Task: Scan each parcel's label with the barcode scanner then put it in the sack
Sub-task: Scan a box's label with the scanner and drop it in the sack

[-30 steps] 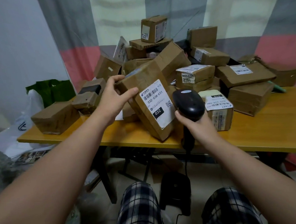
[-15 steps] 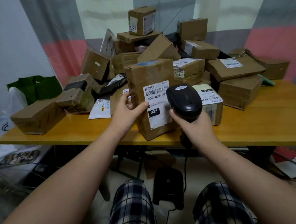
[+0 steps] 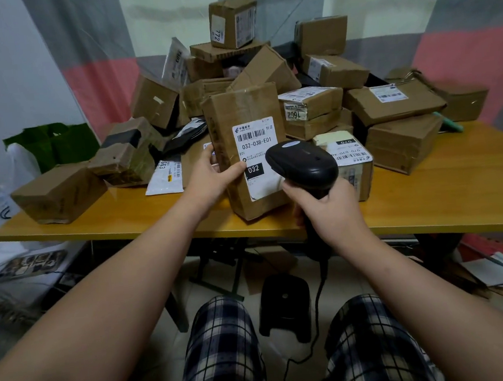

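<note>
Tilted a second ago, the parcel [image 3: 245, 108] now stands upright; our left hand [image 3: 209, 176] grips its left edge, thumb on the label [image 3: 254, 141]. Our right hand [image 3: 329, 210] clasps the scanner [image 3: 303, 162], head overlapping the label's lower right. Parcel at table [image 3: 444, 196] front edge, pile [image 3: 324, 69] behind.

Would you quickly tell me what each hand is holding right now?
The left hand holds the parcel labelled 032-038-E01 by its left edge, thumb on the front.
The right hand holds the barcode scanner by its handle.
</note>
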Motion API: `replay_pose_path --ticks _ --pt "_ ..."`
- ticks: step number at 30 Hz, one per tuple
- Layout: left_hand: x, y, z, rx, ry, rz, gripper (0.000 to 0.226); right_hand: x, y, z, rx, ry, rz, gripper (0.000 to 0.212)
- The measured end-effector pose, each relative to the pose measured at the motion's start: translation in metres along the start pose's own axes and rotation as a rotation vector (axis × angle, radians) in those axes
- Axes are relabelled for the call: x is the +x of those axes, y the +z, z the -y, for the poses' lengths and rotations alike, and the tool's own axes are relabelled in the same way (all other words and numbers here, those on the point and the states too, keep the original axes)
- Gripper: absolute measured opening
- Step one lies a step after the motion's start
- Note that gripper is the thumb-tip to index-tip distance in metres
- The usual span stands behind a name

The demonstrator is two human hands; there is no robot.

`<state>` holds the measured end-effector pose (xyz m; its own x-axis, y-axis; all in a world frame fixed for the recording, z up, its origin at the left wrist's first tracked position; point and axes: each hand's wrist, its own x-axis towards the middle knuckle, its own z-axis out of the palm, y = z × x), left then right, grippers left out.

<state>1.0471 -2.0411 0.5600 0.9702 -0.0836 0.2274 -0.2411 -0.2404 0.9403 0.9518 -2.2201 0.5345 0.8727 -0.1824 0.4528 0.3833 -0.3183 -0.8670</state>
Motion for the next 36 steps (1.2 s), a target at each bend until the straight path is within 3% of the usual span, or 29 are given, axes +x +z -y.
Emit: replay_pose_path --ticks 6,15,18,23,28,36 --pt "0.000 0.001 0.000 0.022 0.002 -0.021 0.067 -0.003 -0.002 0.007 -0.031 -0.006 0.013 0.016" --pt "-0.004 0.002 -0.001 0.001 0.049 -0.037 0.070 -0.003 -0.005 0.008 -0.013 0.023 0.031 0.016" --pt "-0.016 -0.005 -0.002 -0.035 0.081 -0.110 0.072 -0.002 -0.001 0.014 0.042 0.021 0.086 0.014" --pt "-0.059 -0.051 0.001 -0.123 0.110 -0.306 0.079 0.002 0.032 0.026 0.231 0.029 0.343 0.007" --pt "-0.121 -0.119 0.027 -0.071 0.100 -0.538 0.080 0.000 0.110 0.028 0.257 -0.016 0.593 0.021" --pt "-0.261 -0.233 0.089 0.379 -0.192 -0.899 0.089 -0.046 0.254 0.035 0.165 -0.034 1.022 0.060"
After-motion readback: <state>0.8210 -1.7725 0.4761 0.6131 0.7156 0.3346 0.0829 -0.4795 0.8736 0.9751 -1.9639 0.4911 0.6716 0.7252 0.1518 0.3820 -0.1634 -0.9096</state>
